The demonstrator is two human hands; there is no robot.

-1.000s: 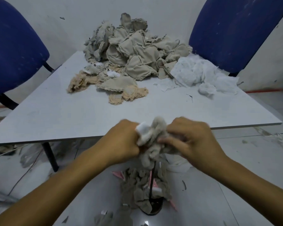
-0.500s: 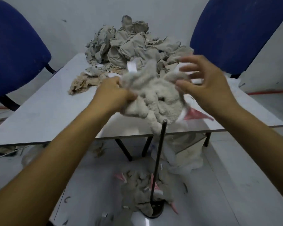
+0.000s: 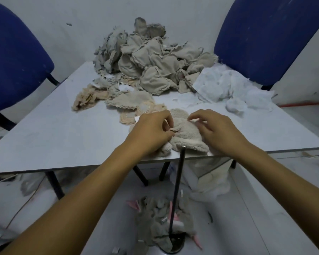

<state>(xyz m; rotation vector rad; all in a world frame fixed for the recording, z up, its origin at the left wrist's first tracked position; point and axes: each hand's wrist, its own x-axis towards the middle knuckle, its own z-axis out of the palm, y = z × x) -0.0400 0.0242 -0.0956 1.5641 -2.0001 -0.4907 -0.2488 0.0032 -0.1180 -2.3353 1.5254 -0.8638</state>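
Fleece piece (image 3: 187, 130), one, left fingers (image 3: 167, 117) pinching it, right fingers (image 3: 198, 116) resting curled, two chairs (image 3: 261, 39)

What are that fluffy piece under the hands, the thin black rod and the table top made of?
The fluffy piece looks like cream plush or fleece fabric: nubby matte pile, soft folds. The black rod is probably metal: thin, straight, dark with a slight sheen, though painted plastic is possible. The table top seems to be laminate board: smooth, pale grey, with a thin flat edge.
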